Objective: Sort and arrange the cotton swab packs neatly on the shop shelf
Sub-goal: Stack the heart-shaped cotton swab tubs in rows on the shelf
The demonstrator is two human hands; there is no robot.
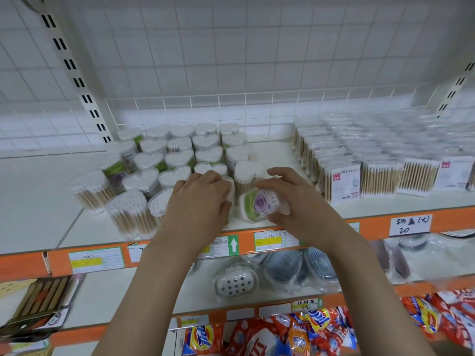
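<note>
detergent bags (259, 337) crowd the lowest shelf at 6 o'clock, and above them wrapped soap dishes (277, 273) lie behind an orange price rail (375, 222). both forearms reach over that rail onto the white shelf (38, 201). left hand (199, 201) curls its fingers round an upright swab tub (230, 188) just inside the front edge; most of that tub is hidden by the hand. right hand (288, 199) grips a tipped swab tub (262, 204), lying on its side with its purple and green label up, touching the shelf near the lip. at 11 o'clock stand the heart-shaped swab tubs (185, 152) in loose rows, several at 9 o'clock leaning. bare shelf opens at 9 o'clock and in a strip at 12 o'clock behind the tubs. at 2 o'clock flat swab packs (359, 170) stand in tight files up to the wire back fence (231, 104).
</note>
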